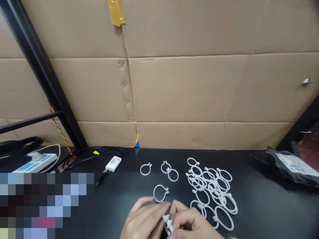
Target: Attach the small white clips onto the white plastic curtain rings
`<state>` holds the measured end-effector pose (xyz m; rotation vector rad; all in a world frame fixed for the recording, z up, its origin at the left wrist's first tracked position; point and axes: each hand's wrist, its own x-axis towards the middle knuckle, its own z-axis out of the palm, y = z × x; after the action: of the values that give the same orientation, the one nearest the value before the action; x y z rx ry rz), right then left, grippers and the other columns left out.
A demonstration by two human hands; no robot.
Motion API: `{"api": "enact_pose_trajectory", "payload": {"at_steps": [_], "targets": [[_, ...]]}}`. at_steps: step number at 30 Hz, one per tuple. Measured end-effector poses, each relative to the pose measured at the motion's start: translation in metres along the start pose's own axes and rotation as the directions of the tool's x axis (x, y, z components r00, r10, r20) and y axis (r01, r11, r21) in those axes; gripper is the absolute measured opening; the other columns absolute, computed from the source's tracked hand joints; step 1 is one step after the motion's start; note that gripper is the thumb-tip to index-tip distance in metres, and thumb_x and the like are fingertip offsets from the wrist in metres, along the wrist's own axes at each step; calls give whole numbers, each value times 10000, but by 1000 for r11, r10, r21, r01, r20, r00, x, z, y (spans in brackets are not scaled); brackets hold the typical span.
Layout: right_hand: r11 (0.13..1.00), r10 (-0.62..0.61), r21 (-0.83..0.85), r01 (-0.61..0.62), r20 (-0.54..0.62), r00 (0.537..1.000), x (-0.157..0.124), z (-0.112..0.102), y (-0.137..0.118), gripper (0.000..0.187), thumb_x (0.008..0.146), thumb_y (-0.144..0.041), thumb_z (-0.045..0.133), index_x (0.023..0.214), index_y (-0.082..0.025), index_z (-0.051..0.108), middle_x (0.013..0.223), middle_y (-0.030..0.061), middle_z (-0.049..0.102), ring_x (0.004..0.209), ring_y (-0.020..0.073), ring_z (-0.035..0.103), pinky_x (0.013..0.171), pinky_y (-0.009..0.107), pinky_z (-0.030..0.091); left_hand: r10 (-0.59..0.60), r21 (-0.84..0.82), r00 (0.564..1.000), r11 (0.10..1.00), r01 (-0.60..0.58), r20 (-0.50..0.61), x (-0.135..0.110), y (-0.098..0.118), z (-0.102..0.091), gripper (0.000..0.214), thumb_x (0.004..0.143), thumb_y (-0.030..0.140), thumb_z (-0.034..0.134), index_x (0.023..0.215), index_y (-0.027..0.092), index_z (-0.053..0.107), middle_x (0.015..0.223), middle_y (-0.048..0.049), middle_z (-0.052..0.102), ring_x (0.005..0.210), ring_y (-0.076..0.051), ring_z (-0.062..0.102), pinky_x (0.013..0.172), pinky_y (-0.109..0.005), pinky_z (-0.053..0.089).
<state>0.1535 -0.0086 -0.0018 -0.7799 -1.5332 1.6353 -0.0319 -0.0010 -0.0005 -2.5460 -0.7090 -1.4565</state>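
Note:
Near the bottom centre, my left hand [147, 219] and my right hand [191, 220] meet with fingers closed on a white plastic ring [169, 225]. Its knobbed ends poke out between my fingertips, while the hands hide most of the loop. Just beyond my left fingers lies another open-ended white ring [154, 192] on the black table. Farther back are a single ring [141, 171] and two touching rings [177, 175]. To the right, past my right hand, several similar rings [233, 225] lie overlapping in a loose pile.
A white adapter [113, 164] with a black plug lies back left, near a power strip [37, 162]. A cardboard wall [184, 89] closes off the back. At the right edge sits a black plastic package [286, 166]. Pixel blocks cover the lower left.

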Motion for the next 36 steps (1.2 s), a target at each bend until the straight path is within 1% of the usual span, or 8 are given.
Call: {"api": "enact_pose_trajectory", "payload": {"at_steps": [3, 7, 12, 15, 18, 25, 31, 36], "targets": [[1000, -2, -31, 3, 22, 1000, 0, 2, -4, 222, 736, -457, 714, 672, -245, 733, 800, 3, 538, 820, 163, 545, 793, 315, 424, -9, 25, 999, 1000, 10, -34, -2, -1, -1, 227, 848, 31, 521, 1022, 114, 641, 699, -35, 751, 563, -132, 706, 754, -303, 573], [999, -30, -32, 32, 65, 997, -1, 4, -9, 280, 775, -488, 663, 719, -217, 709, 839, 22, 560, 864, 174, 548, 813, 312, 419, -12, 52, 1000, 999, 11, 10, -3, -5, -5, 271, 807, -2, 520, 1026, 109, 635, 670, -32, 732, 514, -128, 676, 754, -340, 573], [996, 82, 28, -84, 80, 993, -2, 3, -5, 385, 806, -533, 609, 703, -162, 605, 648, -16, 541, 579, 93, 444, 569, 227, 337, -18, 60, 1000, 998, 17, 20, -2, -5, -4, 248, 790, 0, 528, 984, 105, 641, 631, -28, 711, 469, -124, 652, 743, -362, 578], [988, 154, -36, -153, 16, 988, -1, 2, -1, 483, 755, -615, 609, 624, -153, 552, 579, -28, 495, 519, 74, 369, 504, 216, 262, -19, 71, 999, 997, 17, 28, -2, -3, -1, 212, 785, 2, 520, 913, 105, 654, 554, -10, 669, 411, -113, 617, 714, -358, 584], [977, 215, 1, -215, -35, 976, 1, 3, 2, 539, 719, -675, 591, 568, -166, 502, 523, -41, 462, 469, 65, 350, 464, 212, 227, -12, 85, 1000, 996, 9, 28, -2, -1, 2, 206, 792, -1, 504, 835, 130, 658, 511, 7, 647, 385, -103, 603, 715, -337, 586], [966, 245, 107, -236, -75, 967, 4, 5, 13, 545, 715, -668, 604, 535, -176, 451, 477, -43, 454, 421, 52, 330, 436, 217, 184, -7, 105, 1000, 994, 5, 16, -6, 0, 7, 230, 800, -11, 475, 725, 148, 622, 497, 8, 650, 357, -90, 580, 711, -321, 583], [970, 209, 136, -200, -51, 977, 6, 3, 18, 548, 712, -681, 599, 546, -174, 472, 421, -79, 388, 375, 39, 255, 408, 230, 150, 36, 155, 999, 987, -33, -20, -8, 0, 10, 283, 826, -7, 449, 639, 151, 589, 437, 33, 599, 321, -75, 533, 611, -241, 569], [967, 224, 137, -213, -70, 972, 6, 4, 20, 541, 727, -667, 597, 543, -175, 470, 446, -59, 429, 379, 41, 269, 404, 231, 137, 49, 178, 999, 983, -46, -14, -5, 0, 11, 329, 846, 8, 438, 578, 152, 563, 416, 38, 580, 309, -68, 521, 563, -206, 547]]}}
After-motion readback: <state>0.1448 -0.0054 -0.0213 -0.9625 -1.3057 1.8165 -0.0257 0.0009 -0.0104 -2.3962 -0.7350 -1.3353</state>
